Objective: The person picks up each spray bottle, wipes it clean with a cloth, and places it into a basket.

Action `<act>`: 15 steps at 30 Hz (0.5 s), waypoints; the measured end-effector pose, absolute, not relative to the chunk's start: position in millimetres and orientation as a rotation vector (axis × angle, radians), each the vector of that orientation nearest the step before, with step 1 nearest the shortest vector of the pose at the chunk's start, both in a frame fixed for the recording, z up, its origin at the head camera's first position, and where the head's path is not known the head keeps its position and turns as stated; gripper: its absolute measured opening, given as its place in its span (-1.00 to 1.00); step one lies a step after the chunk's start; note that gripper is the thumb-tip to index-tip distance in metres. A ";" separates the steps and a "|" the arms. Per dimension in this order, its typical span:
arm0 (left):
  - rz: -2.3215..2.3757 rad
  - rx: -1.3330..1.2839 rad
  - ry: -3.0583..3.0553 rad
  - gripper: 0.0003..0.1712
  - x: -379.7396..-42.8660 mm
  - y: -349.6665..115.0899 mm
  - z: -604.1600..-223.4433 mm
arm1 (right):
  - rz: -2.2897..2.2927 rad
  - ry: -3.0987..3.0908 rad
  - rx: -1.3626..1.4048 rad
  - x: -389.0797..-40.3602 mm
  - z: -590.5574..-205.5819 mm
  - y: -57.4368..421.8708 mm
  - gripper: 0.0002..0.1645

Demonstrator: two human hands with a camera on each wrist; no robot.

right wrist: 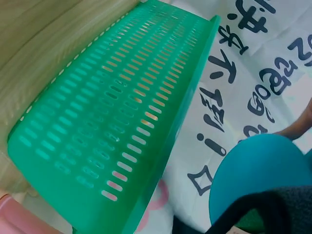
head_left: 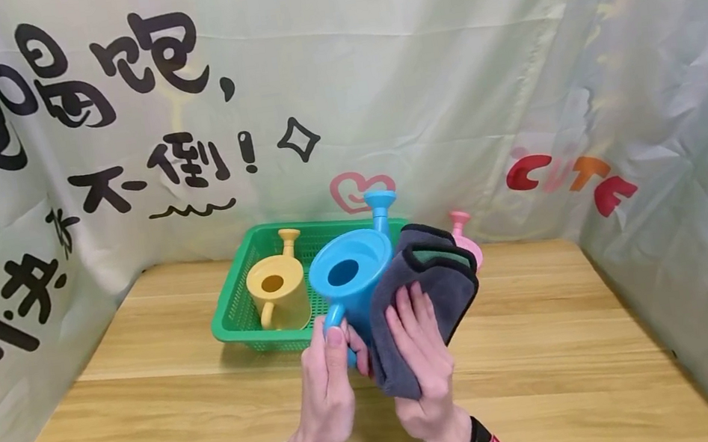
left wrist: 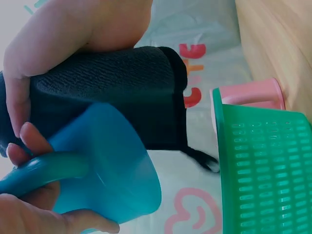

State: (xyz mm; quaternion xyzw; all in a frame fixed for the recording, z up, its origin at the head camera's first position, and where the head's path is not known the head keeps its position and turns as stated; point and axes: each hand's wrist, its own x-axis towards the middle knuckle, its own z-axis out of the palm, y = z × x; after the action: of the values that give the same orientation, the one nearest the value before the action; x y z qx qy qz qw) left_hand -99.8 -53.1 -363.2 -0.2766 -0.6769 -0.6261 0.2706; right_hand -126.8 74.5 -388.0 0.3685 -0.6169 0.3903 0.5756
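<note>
My left hand (head_left: 328, 383) grips the handle of a light blue toy watering can (head_left: 364, 256), which tilts so its top opening faces me. The can's spout rises at the far side. A folded dark grey cloth (head_left: 442, 295) with black edging covers the can's right side, my right hand (head_left: 422, 355) pressing it there. From above, the right fingers look extended along the cloth; in the left wrist view a thumb (left wrist: 18, 105) bends round the cloth's edge. A hanging loop dangles from the cloth's corner. In the right wrist view, the cloth overlaps the blue can (right wrist: 258, 170).
Behind the blue can, a green perforated basket (head_left: 233, 330) sits on the wooden table (head_left: 168, 398), holding a yellow watering can (head_left: 294, 305). A pink watering can (head_left: 468, 244) stands just right of the basket, partly hidden by the cloth. Printed fabric (head_left: 444, 87) hangs around the table's back and sides.
</note>
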 end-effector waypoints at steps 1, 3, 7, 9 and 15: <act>-1.676 -0.734 -1.835 -0.72 -99.9 -53.2 -363.6 | 0.902 -1.453 0.865 -126.5 -389.3 73.8 -0.45; -1.674 -0.720 -1.850 -0.73 -99.8 -53.2 -364.0 | 0.882 -1.464 0.866 -126.2 -391.1 72.9 -0.46; -1.694 -0.717 -1.877 -0.74 -99.3 -52.9 -363.8 | 0.907 -1.465 0.879 -126.9 -391.1 73.7 -0.45; -1.674 -0.727 -1.898 -0.74 -99.4 -52.6 -363.3 | 0.949 -1.451 0.899 -128.1 -389.6 75.3 -0.44; -1.667 -0.871 -1.897 -0.75 -99.5 -50.7 -365.0 | 1.150 -1.428 0.918 -130.3 -382.3 83.7 -0.49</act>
State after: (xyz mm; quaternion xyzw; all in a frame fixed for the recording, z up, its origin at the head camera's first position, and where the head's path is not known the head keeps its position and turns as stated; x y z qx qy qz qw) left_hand -99.5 -50.7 -365.0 -0.3172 -0.6905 -0.6069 0.2331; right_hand -130.3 83.7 -382.3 0.3827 -0.5954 0.4793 0.5189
